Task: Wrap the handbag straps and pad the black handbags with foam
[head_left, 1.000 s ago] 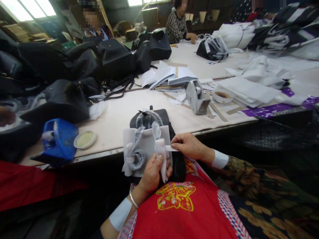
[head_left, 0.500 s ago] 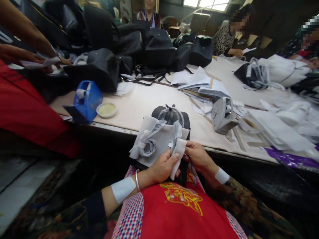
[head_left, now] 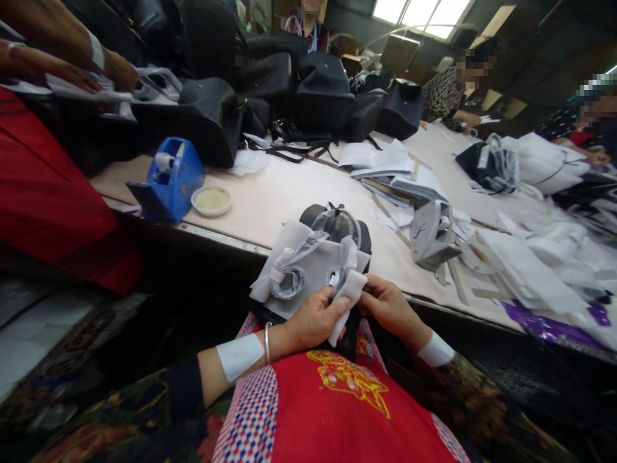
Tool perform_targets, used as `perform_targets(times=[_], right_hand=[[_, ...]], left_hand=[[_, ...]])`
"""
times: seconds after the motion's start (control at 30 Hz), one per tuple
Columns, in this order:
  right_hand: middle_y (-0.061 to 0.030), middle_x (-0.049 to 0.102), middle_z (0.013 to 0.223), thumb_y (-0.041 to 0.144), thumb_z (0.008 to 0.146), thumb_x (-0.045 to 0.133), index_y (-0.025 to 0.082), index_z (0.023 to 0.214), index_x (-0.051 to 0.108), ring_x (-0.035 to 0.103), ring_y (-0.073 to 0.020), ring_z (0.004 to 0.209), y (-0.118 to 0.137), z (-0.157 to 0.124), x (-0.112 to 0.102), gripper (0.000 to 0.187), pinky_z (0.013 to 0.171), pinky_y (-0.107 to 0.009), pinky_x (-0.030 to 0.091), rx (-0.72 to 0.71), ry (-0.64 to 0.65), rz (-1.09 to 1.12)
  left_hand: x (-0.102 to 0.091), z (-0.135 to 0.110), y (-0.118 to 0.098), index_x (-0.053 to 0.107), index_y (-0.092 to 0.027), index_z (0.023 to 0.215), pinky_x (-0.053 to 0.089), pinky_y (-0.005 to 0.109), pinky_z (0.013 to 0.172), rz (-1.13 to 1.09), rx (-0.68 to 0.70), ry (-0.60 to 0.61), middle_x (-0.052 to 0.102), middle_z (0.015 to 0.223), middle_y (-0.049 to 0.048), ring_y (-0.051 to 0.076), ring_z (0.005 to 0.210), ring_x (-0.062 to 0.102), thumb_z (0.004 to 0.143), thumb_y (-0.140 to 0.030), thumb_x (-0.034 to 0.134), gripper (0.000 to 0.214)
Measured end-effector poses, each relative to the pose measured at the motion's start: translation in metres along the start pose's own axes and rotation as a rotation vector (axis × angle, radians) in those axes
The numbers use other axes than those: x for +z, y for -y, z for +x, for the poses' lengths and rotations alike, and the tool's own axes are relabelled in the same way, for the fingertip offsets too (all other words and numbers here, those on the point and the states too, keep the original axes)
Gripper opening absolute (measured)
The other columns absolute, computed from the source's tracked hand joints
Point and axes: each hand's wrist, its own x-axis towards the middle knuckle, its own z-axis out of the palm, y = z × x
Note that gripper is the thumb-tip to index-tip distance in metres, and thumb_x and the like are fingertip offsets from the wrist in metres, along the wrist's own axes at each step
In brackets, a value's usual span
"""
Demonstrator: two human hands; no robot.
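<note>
Clasping folded white foam strip (head_left: 355, 288) in left grip (head_left: 315, 319) — touching its edge with right grip (head_left: 389, 310) of unclear closure — over black leather-look bag (head_left: 311, 214).

The near bag (head_left: 310, 216) is black, its sheet (head_left: 314, 267) pale grey, the strip (head_left: 355, 288) white. The apron (head_left: 332, 418) is red with a yellow-outlined motif and red, white and blue checked sides; the sleeves (head_left: 120, 418) are dark, floral. Left dispenser (head_left: 182, 183) blue, right dispenser (head_left: 427, 238) grey, right plastic (head_left: 544, 325) purple.
</note>
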Motion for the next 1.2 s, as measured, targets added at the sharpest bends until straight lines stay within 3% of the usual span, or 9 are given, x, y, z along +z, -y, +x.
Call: perform_targets(times=[0.13, 0.33, 0.57, 0.9, 1.2], right_hand=[[0.0026, 0.055, 0.061, 0.051, 0.081, 0.072, 0.015, 0.08, 0.065, 0.041, -0.0084, 0.049, -0.002, -0.005, -0.011, 0.036, 0.048, -0.023, 0.029, 0.13, 0.038, 0.002], [0.0047, 0.048, 0.059, 0.054, 0.078, 0.074, 0.013, 0.08, 0.069, 0.034, -0.0072, 0.053, -0.003, 0.004, -0.003, 0.041, 0.051, -0.022, 0.025, 0.076, 0.065, 0.133], [0.0075, 0.039, 0.052, 0.057, 0.074, 0.076, 0.012, 0.08, 0.07, 0.027, -0.0052, 0.048, 0.004, 0.016, -0.003, 0.046, 0.047, -0.022, 0.018, 0.164, 0.196, 0.139], [0.0064, 0.044, 0.054, 0.05, 0.08, 0.073, 0.012, 0.091, 0.075, 0.031, -0.0064, 0.05, 0.0, 0.022, -0.009, 0.04, 0.049, -0.022, 0.021, 0.15, 0.263, 0.082], [0.0001, 0.066, 0.076, 0.03, 0.09, 0.056, 0.016, 0.1, 0.075, 0.056, -0.0162, 0.071, 0.013, 0.022, -0.002, 0.026, 0.068, -0.027, 0.045, -0.103, 0.249, -0.252]], left_hand=[[0.0, -0.002, -0.001, 0.054, -0.017, 0.096, 0.036, 0.02, 0.04, 0.023, -0.005, 0.012, 0.057, 0.054, -0.0034, 0.011, 0.042, 0.05, 0.089, -0.061, 0.057, 0.045], [0.002, -0.002, 0.004, 0.052, -0.017, 0.097, 0.035, 0.019, 0.039, -0.015, 0.012, 0.007, 0.057, 0.054, -0.0047, 0.009, 0.04, 0.049, 0.089, -0.061, 0.057, 0.045], [-0.004, -0.001, 0.014, 0.052, -0.017, 0.1, 0.037, 0.02, 0.04, -0.051, -0.02, -0.017, 0.061, 0.055, -0.0034, 0.011, 0.041, 0.053, 0.088, -0.063, 0.058, 0.048], [0.003, -0.004, 0.006, 0.049, -0.018, 0.096, 0.04, 0.019, 0.038, -0.025, 0.013, -0.063, 0.061, 0.057, -0.003, 0.011, 0.042, 0.055, 0.086, -0.064, 0.059, 0.048], [0.001, -0.003, 0.003, 0.052, -0.016, 0.096, 0.042, 0.018, 0.038, -0.018, 0.001, -0.129, 0.062, 0.053, -0.0024, 0.011, 0.04, 0.055, 0.085, -0.065, 0.06, 0.051]])
